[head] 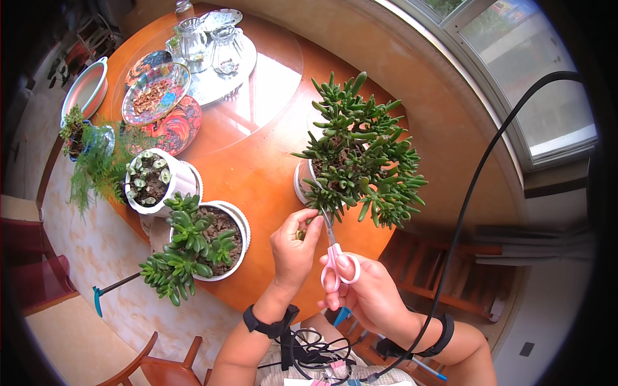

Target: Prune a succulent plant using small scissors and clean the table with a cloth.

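Observation:
A bushy succulent with finger-shaped green leaves [367, 144] stands in a white pot [305, 181] on the orange wooden table. My right hand [369, 289] grips a pair of scissors with pink handles [335, 263], its fingers through the loops. The blades point up into the lower leaves at the plant's near edge; how far apart they are is hard to tell. Just left of the blade tips is my left hand [295, 241], thumb and forefinger pinched at a low leaf or stem, with a bit of green showing between the fingers.
Left on the table are a jade-like succulent [188, 241] in a white pot, a ribbed white pot with small succulents [154, 181], and a feathery fern [96, 164]. Farther back stand a glass bowl [157, 94] and glass pitchers [226, 50] on a tray. A black cable [475, 178] arcs past my right arm.

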Demonstrator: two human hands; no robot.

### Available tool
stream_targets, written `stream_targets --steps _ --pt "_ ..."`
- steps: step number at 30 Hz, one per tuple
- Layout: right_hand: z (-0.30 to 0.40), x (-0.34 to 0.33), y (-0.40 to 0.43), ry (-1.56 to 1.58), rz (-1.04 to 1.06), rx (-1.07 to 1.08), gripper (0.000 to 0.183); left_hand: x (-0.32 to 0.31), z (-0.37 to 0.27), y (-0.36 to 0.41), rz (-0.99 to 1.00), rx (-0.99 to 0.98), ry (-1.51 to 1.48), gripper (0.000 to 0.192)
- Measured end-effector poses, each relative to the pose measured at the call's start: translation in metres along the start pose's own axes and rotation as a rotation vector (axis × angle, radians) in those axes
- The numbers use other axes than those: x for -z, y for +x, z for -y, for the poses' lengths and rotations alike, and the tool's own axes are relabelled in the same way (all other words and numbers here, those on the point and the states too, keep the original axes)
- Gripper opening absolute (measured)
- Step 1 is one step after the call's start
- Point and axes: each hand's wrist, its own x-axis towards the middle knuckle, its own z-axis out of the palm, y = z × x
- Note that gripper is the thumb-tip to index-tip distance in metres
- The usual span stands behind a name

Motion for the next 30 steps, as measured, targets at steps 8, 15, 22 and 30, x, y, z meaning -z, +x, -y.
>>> stream_targets --steps 8,15,22,30 --pt "-0.002 -0.003 0.005 0.036 -0.051 -0.002 0.031 -0.002 0.001 0.0 -0.025 -0.005 0.023 0.011" --pt "-0.002 -0.004 0.01 0.124 -0.052 0.005 0.035 -0.004 0.006 -0.001 -0.016 -0.002 -0.02 0.011" --pt "-0.005 -0.006 0.012 0.16 -0.041 0.025 0.037 -0.003 0.006 0.001 -0.012 -0.007 -0.02 0.011" --pt "-0.008 -0.008 0.016 0.176 -0.049 0.043 0.037 -0.003 0.006 0.0 -0.003 0.043 -0.05 0.011"
